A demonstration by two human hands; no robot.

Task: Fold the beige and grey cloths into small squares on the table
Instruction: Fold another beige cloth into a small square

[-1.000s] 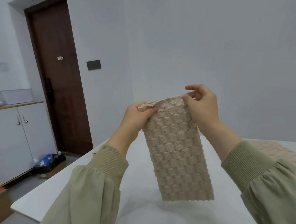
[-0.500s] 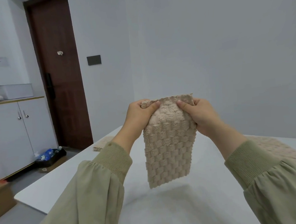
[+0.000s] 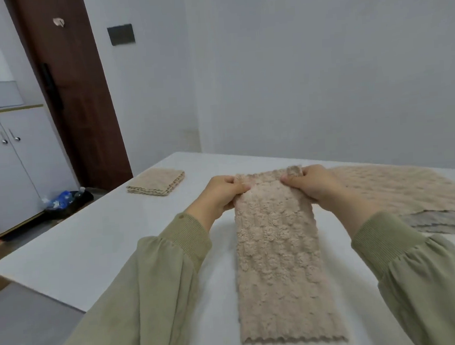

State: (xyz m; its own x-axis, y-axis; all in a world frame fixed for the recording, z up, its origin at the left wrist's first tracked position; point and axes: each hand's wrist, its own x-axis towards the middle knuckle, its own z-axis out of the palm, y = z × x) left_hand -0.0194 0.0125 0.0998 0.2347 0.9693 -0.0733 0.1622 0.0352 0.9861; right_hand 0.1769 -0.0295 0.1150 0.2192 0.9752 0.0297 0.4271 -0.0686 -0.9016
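A beige textured cloth (image 3: 280,263), folded into a long strip, lies along the white table (image 3: 91,241) towards me. My left hand (image 3: 220,194) pinches its far left corner and my right hand (image 3: 313,185) pinches its far right corner. A beige cloth folded into a small square (image 3: 155,182) lies at the table's far left. On the right an unfolded beige cloth (image 3: 399,187) lies spread flat, with a grey cloth (image 3: 445,223) showing under its near edge.
The table's left edge drops to the floor. A brown door (image 3: 72,89) and a white cabinet (image 3: 10,166) stand at the left, with a dark bin of bottles (image 3: 67,201) on the floor between them. White walls stand behind the table.
Both hands have come down from chest height, and the beige strip that hung in the air now lies flat on the table. My view has tilted down.
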